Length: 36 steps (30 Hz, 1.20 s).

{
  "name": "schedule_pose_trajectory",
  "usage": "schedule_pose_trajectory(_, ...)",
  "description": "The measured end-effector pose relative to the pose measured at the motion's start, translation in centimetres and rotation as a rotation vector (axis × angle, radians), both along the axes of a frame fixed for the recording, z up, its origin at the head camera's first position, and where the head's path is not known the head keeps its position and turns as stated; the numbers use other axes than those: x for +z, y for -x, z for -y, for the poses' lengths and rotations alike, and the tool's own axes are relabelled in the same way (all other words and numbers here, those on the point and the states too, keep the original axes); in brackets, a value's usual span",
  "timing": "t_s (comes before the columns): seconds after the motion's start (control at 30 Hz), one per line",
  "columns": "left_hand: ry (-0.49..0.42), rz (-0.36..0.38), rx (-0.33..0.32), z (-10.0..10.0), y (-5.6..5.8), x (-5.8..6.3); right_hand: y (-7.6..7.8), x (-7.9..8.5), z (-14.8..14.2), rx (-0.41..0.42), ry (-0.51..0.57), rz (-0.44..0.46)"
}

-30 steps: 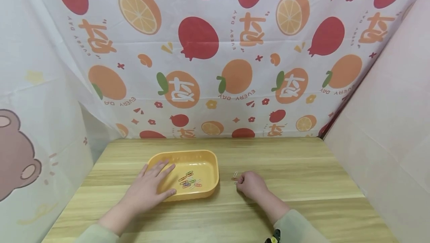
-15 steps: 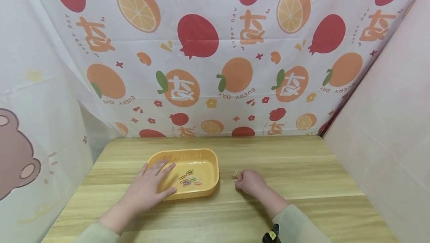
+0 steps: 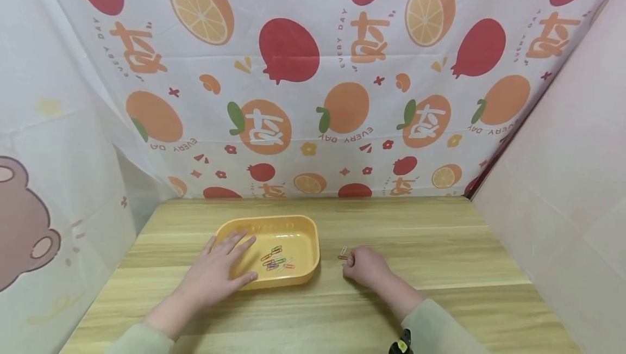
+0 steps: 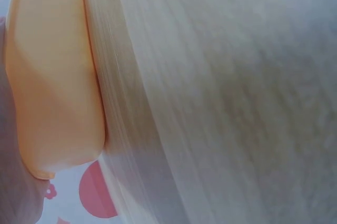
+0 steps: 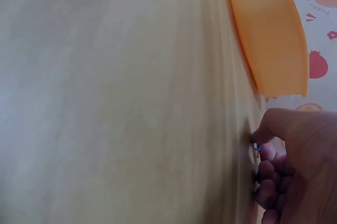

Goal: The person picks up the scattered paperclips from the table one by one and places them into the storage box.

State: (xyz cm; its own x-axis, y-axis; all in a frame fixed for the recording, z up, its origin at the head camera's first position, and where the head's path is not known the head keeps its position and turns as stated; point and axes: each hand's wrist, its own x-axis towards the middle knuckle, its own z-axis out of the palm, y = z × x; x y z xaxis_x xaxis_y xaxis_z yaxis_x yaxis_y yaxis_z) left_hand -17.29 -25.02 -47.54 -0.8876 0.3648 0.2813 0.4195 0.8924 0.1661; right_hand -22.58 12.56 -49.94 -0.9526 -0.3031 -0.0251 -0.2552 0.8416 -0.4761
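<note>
My left hand point(image 3: 215, 278) rests with spread fingers over the near left side of a yellow plastic tray point(image 3: 313, 234). Several coloured paper clips point(image 3: 277, 260) lie loose on the tray's floor. To the right of the tray, my right hand point(image 3: 369, 268) is down at the tabletop with its fingers curled. Thumb and forefinger pinch a blue paper clip point(image 5: 256, 146), mostly hidden by the fingertips in the right wrist view. Just beyond those fingertips lie a white paper clip point(image 3: 344, 250) and a red-brown paper clip point(image 3: 343, 257).
The wood-grain table point(image 3: 415, 234) extends around the tray and both hands. A fruit-print cloth point(image 3: 313, 125) hangs along its back edge, and pale cloths stand at both sides. A dark object with a yellow spot point(image 3: 402, 344) sits by the right sleeve.
Both hands stay almost where they were, the right one low beside the clips with its fingertips at the blue clip. The head view has shifted very slightly.
</note>
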Motion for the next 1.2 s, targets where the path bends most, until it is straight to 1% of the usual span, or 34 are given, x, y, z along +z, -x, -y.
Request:
schedule_pose_trajectory(0.1, 0.003, -0.006, 0.000, 0.0, 0.0, -0.1, -0.1, -0.3, -0.2, 0.021, -0.004, -0.035)
schedule_pose_trajectory(0.3, -0.006, -0.038, -0.007, 0.0, 0.0, 0.0, -0.4, -0.6, -0.5, 0.050, 0.028, -0.082)
schedule_pose_trajectory(0.5, 0.003, -0.005, 0.004, 0.1, 0.1, 0.0, -0.6, -0.9, -0.8, 0.096, 0.047, -0.123)
schedule_pose_trajectory(0.67, 0.010, 0.005, 0.005, 0.1, 0.0, -0.2, -0.9, -1.3, -1.1, 0.122, 0.048, -0.152)
schedule_pose_trajectory(0.83, 0.007, 0.012, 0.008, 0.1, -0.1, -0.3, -1.0, -1.6, -1.2, 0.118, 0.050, -0.158)
schedule_pose_trajectory(1.07, 0.013, 0.002, 0.007, 0.0, 0.1, -0.4, -0.9, -1.3, -1.7, 0.070, 0.090, -0.151)
schedule_pose_trajectory(1.2, 0.016, -0.001, 0.007, 0.0, 0.2, -0.3, -0.9, -1.2, -1.8, 0.083, 0.086, -0.170)
